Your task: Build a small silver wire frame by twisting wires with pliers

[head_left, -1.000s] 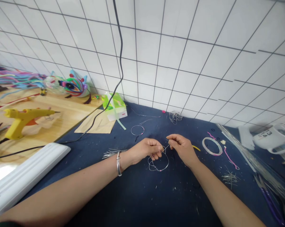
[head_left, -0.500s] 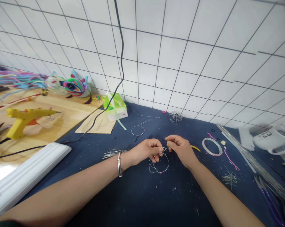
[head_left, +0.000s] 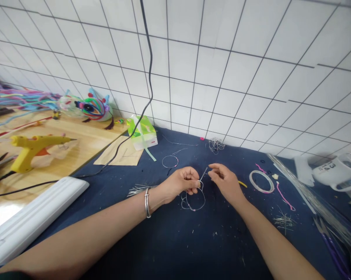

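Between the thumb and fingers of my left hand [head_left: 188, 181] a thin silvery wire is pinched. Below these fingers hangs its looped part, a wire ring [head_left: 203, 203] with small pink beads on it. A straight wire end sticks up and to the right from the pinch. My right hand [head_left: 225, 183] is just beside that end, its thumb and forefinger apart and seemingly not touching it. A second wire ring [head_left: 170, 161] with pinkish beads lies flat on the dark blue cloth [head_left: 175, 241], beyond my left hand.
At left are a yellow glue gun [head_left: 32, 149] and a long white case [head_left: 38, 217]. A green tissue pack [head_left: 143, 134] stands near the wall. To the right lie a tape roll [head_left: 252, 182], a wire bundle [head_left: 323, 198], purple-handled pliers [head_left: 335, 249] and a white mug [head_left: 335, 173].
My right fingers have come off the wire end and moved slightly right. The wire ring under my left hand has shifted a little left and up.
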A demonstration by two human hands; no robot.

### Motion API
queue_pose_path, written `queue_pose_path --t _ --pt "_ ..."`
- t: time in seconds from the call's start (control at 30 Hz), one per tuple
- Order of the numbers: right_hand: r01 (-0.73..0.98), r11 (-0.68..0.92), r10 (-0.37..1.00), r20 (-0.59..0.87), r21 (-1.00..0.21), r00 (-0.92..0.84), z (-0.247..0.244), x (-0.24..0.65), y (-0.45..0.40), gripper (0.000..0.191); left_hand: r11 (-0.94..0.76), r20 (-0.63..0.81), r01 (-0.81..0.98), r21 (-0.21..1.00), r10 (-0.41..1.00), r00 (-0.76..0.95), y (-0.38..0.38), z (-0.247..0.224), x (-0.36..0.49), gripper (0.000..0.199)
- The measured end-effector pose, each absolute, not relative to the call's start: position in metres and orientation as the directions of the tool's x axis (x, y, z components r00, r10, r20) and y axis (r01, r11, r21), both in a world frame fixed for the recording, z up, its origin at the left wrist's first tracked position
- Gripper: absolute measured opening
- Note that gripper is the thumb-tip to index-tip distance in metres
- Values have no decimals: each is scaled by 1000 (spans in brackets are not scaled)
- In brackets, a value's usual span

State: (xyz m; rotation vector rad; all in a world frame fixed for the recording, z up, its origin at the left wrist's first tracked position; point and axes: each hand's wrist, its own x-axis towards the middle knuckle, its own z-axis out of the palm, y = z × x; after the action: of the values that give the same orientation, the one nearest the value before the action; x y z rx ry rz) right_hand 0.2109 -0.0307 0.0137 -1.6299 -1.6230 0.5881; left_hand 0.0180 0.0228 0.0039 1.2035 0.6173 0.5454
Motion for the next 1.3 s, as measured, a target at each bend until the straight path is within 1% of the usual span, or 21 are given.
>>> queue_pose_path --t 0.03,0.07,0.1,0.13,0.17,0.2,0.27,0.33,0.4,0.47,0.53,0.67,0.73,0.8,0.83,0.9,0.97,1.03,1.1,1.17,1.3 --pt "784 82 967 240 -616 87 15 219 -32 36 273 -144 -85 958 717 682 25 3 18 29" --pt "902 66 961 270 -427 58 16 228 -33 41 273 -142 -107 956 749 647 27 3 17 31" --pt "968 25 962 270 -249 44 16 236 -35 47 271 -141 -124 955 776 614 30 2 16 32" --pt "994 -12 970 241 -110 38 15 244 -36 51 267 -139 -138 954 798 586 32 2 15 32" --pt "1000 -18 983 183 -15 20 13 249 -38 53 264 -138 -149 953 817 560 35 2 14 33" --pt "999 -14 991 133 46 7 11 253 -40 52 262 -139 -159 952 830 540 37 1 13 32" --pt "992 14 995 96 127 -26 4 254 -43 43 263 -141 -178 948 851 507 41 0 11 31" --pt "985 25 991 127 173 -48 -2 250 -46 36 263 -141 -194 945 863 486 45 -1 10 29" --pt "982 -17 984 175 190 -17 -5 248 -51 36 260 -134 -210 942 870 475 47 -3 9 29" --pt "983 -30 985 174 180 -2 -3 252 -56 44 255 -125 -223 941 874 470 48 -5 9 28" --pt "986 17 992 119 164 -37 2 260 -61 51 248 -116 -232 941 877 466 49 -6 8 28" --pt "976 112 992 34 189 -120 9 268 -67 43 234 -97 -241 942 877 471 49 -6 8 28" --pt "967 99 991 61 236 -116 7 266 -65 39 230 -91 -246 942 876 474 49 -6 8 27" --pt "964 37 991 115 262 -69 3 262 -62 34 231 -89 -252 940 877 473 48 -6 8 26" --pt "968 7 990 138 251 -43 1 260 -60 30 232 -88 -255 939 877 472 48 -6 7 26" --pt "984 -10 984 174 180 -21 -1 259 -56 25 230 -86 -255 939 877 473 48 -6 7 26" --pt "996 32 974 220 79 -48 2 256 -55 27 227 -84 -248 942 874 479 48 -6 7 26" --pt "993 115 951 288 20 -115 8 250 -57 32 221 -80 -238 946 868 490 48 -6 7 25" --pt "977 202 908 363 65 -212 15 239 -61 41 218 -76 -228 949 860 505 49 -7 7 24" --pt "955 243 870 398 169 -291 20 228 -65 46 223 -77 -224 949 850 521 50 -8 7 23" --pt "898 255 791 457 359 -407 21 215 -71 41 278 -108 -207 938 802 588 50 -7 6 23"
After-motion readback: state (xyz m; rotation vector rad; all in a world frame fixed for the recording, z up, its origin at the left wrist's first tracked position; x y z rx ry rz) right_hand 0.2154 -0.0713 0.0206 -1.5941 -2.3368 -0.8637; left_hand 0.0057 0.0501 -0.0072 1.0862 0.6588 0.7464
